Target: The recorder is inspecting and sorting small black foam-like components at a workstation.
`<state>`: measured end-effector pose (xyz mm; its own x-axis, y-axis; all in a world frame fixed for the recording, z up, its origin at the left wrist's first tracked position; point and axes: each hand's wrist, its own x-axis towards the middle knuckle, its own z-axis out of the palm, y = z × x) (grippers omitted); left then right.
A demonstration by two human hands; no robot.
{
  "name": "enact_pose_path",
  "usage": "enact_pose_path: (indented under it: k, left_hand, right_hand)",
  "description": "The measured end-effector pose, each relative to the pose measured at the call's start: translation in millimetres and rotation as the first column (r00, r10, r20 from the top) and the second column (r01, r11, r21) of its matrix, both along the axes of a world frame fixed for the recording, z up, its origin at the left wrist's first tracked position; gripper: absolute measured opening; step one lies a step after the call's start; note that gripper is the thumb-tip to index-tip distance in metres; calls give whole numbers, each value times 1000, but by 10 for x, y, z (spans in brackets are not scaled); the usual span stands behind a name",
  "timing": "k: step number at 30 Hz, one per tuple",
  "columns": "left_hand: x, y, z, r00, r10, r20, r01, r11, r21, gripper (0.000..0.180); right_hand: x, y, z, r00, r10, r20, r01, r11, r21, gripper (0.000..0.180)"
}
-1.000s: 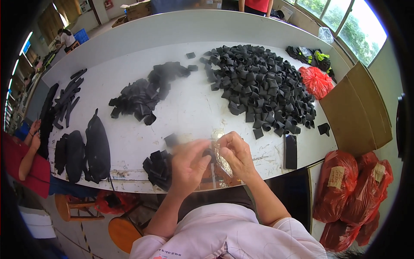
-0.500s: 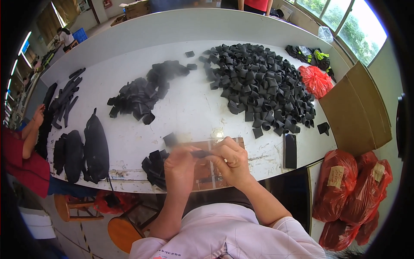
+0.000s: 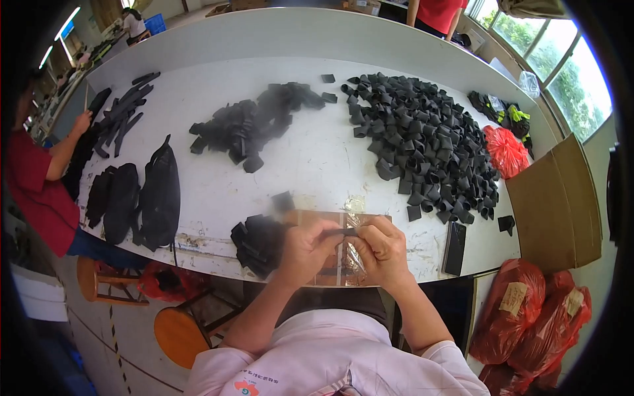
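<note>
My left hand [image 3: 307,247] and my right hand [image 3: 382,249] pinch a small strip of black fabric [image 3: 342,231] between them, stretched from thumb to thumb. Both hands are closed on it, just above a brown board [image 3: 330,277] with clear tape bands at the table's near edge. Left of my left hand lies a small heap of black fabric pieces [image 3: 254,244]. A single flat black square [image 3: 282,200] lies just beyond that hand. Farther off to the right spreads a large pile of curled black fabric loops [image 3: 429,138].
Another black heap [image 3: 241,129] lies mid-left, with black bundles [image 3: 157,198] and strips [image 3: 119,119] beyond. At right are a black flat box [image 3: 454,248], a red bag [image 3: 506,150] and cardboard [image 3: 558,204]. A co-worker in red [image 3: 39,191] stands left; stools [image 3: 181,336] stand below.
The view has shifted, so the table contents sit farther right. My hands have turned the black strip level, and my left fingers now pinch it more plainly. The co-worker's arm has moved.
</note>
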<state>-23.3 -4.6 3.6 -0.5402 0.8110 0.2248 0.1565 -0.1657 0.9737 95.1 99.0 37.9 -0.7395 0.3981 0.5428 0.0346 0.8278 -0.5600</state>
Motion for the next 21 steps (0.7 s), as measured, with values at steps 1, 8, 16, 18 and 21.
enact_pose_path:
  k: [1, 8, 16, 18, 21]
  left_hand:
    - [5, -12, -34, 1000, 13, 2, -13, 1000, -2, 12]
    - [72, 11, 93, 901, -67, 429, 118, 989, -94, 7]
    - [21, -28, -75, -41, -288, 957, 155, 944, 290, 12]
    - [47, 29, -114, -249, -316, 916, 93, 933, 347, 13]
    - [103, 60, -159, -526, -451, 721, -44, 861, 507, 14]
  right_hand:
    - [-17, 28, 24, 1000, 13, 2, -13, 1000, -2, 10]
    - [-28, 50, -102, 998, 16, -53, -14, 1000, 25, 14]
    - [-5, -83, -80, 995, -67, -70, 65, 997, -30, 12]
    - [-24, -92, -122, 991, -82, -108, 78, 996, -40, 12]
    - [-58, -104, -194, 982, -89, -167, 77, 994, -75, 10]
